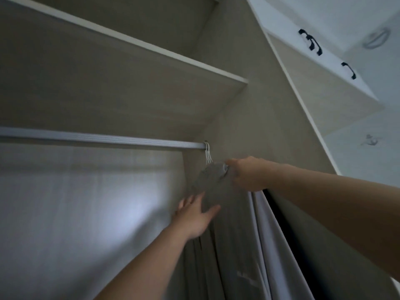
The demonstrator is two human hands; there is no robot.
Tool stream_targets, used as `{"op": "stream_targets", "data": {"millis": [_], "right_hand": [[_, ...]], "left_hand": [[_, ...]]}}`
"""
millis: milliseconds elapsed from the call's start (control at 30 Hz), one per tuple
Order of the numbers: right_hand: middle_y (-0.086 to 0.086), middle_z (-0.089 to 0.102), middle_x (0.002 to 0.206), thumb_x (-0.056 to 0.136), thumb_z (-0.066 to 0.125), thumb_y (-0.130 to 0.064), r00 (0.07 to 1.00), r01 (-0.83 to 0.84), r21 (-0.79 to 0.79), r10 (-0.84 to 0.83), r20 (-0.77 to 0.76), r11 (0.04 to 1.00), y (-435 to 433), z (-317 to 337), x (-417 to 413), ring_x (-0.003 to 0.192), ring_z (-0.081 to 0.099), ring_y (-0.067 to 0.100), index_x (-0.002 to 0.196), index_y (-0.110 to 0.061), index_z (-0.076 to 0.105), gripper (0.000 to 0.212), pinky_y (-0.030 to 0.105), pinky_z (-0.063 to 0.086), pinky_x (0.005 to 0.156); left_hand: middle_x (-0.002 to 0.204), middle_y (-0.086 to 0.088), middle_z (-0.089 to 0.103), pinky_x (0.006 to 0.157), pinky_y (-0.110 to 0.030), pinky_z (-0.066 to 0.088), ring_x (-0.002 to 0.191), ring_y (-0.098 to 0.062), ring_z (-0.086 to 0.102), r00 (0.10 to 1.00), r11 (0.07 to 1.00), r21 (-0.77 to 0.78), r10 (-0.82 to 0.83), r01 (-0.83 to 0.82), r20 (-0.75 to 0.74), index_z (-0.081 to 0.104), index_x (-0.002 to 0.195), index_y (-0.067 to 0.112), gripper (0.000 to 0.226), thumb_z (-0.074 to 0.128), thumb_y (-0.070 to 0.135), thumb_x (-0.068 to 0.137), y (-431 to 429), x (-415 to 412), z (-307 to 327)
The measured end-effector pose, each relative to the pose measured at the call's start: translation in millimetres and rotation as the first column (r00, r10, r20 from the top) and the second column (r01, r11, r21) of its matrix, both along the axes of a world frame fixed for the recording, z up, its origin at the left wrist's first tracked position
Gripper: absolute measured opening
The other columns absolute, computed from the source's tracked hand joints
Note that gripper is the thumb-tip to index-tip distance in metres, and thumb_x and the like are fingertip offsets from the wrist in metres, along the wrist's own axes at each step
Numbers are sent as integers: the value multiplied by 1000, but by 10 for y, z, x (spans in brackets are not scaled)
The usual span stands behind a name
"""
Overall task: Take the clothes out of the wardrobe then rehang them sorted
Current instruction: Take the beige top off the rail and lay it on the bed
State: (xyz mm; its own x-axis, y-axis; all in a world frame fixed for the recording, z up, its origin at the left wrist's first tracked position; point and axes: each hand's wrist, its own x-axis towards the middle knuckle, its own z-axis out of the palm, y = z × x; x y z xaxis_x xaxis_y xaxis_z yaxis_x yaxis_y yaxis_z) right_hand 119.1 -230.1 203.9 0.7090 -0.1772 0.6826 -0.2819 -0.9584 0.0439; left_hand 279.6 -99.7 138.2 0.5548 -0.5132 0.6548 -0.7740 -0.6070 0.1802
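At the right end of the rail [104,139], hard against the wardrobe's side wall [255,131], a few garments hang from white hooks [208,153]. Nearest is a grey one [213,182], with a paler one [263,217] beside it. The right hand [246,174] is closed on the grey garment's top, just under the hooks, while the left hand [194,215] lies open, fingers spread, flat against the cloth lower down.

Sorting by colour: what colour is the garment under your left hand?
Plain grey garment, seen in the head view.
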Motion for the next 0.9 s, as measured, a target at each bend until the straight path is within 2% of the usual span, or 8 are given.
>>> {"op": "stream_targets", "data": {"millis": [233, 367, 533, 600, 667, 700, 800, 900], "right_hand": [[12, 63, 120, 91, 56, -27, 979, 200, 26, -198, -50, 980, 60, 166, 404, 114, 60, 34, 118, -15, 62, 31, 35, 50, 91], [16, 65, 109, 88, 59, -27, 980, 199, 98, -201, 8, 975, 191, 225, 472, 107, 63, 35, 101, -13, 65, 20, 31, 47, 78], [18, 66, 114, 93, 54, -17, 973, 40, 359, -119, 200, 932, 494, 311, 575, 103, 64, 34, 111, -1, 62, 25, 31, 48, 77], [17, 67, 100, 95, 53, -13, 974, -68, 568, -68, 214, 820, 544, 379, 645, 87, 64, 30, 95, -3, 62, 13, 33, 53, 76], [18, 65, 91, 95, 50, -9, 967, -218, 772, 24, 254, 596, 581, 423, 713, 79, 63, 27, 83, -3, 57, 15, 43, 56, 82], [17, 63, 84, 97, 48, -9, 973, -216, 807, 51, 226, 549, 569, 456, 754, 73, 61, 26, 79, -3, 55, 20, 43, 56, 80], [18, 61, 92, 100, 47, -13, 982, -153, 735, 21, 185, 661, 573, 476, 850, 74, 58, 26, 76, -3, 52, 26, 40, 51, 87], [22, 57, 131, 100, 48, -16, 975, -78, 515, -42, 216, 854, 555, 460, 924, 117, 58, 34, 107, 4, 60, 25, 35, 45, 97]], "left_hand": [[168, 2, 5, 121, -37, 5, 154, -27, -2, 979, 972, 112, -202, 205, -41, 7, 159, 36, 78, 40, 68, 95, -129, 22, -72], [167, 3, 9, 122, -37, 7, 153, -23, 1, 967, 960, 121, -256, 253, 4, 10, 159, 36, 79, 39, 70, 93, -77, 122, -89], [166, 5, 13, 123, -39, 10, 153, -22, 6, 945, 948, 18, -317, 319, -77, 13, 158, 36, 85, 30, 78, 87, 10, 217, -66], [166, 4, 17, 123, -39, 12, 153, -23, 9, 916, 927, -102, -373, 361, -146, 14, 158, 37, 74, 33, 69, 95, 23, 176, -74], [165, 1, 19, 123, -42, 14, 153, -23, 13, 885, 902, -189, -422, 388, -198, 13, 158, 39, 72, 33, 68, 95, 12, 145, -91], [165, 0, 20, 123, -42, 15, 152, -23, 15, 874, 893, -208, -440, 400, -207, 12, 158, 40, 71, 32, 68, 96, 1, 125, -102], [164, -1, 23, 123, -40, 17, 151, -25, 19, 873, 885, -235, -448, 402, -193, 14, 158, 38, 66, 30, 62, 99, -29, 83, -123], [165, -1, 22, 123, -39, 16, 151, -25, 20, 879, 892, -213, -437, 398, -188, 15, 158, 36, 64, 30, 59, 101, -49, 73, -139]]}}
